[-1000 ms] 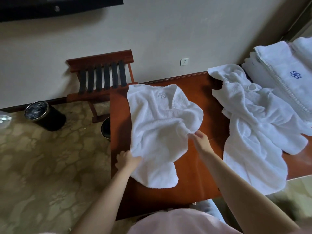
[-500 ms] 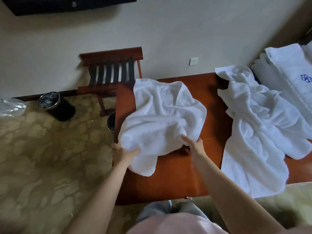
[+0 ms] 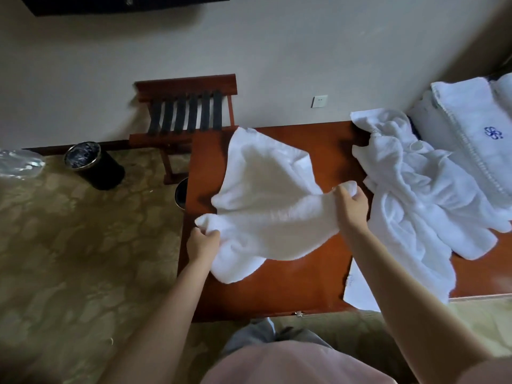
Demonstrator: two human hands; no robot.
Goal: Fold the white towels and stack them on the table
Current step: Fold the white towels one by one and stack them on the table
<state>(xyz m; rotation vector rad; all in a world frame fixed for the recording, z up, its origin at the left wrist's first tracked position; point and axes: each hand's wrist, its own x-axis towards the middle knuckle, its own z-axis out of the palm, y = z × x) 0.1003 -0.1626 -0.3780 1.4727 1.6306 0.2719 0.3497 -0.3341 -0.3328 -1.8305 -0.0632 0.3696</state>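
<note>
White towel [image 3: 266,206] is being held up over the bench's [image 3: 291,286] left part, gripped at its edge by left hand [image 3: 202,242] and right hand [image 3: 352,206], fingers curled round cloth. Crumpled towels [image 3: 415,195] are lying just right; folded towels [image 3: 471,139] beyond.

Ahead of me stands a cream wall [image 3: 277,51] with a socket [image 3: 319,101], a wooden luggage rack [image 3: 188,112], and 1 black bin [image 3: 94,165] on patterned carpet [image 3: 69,259].
</note>
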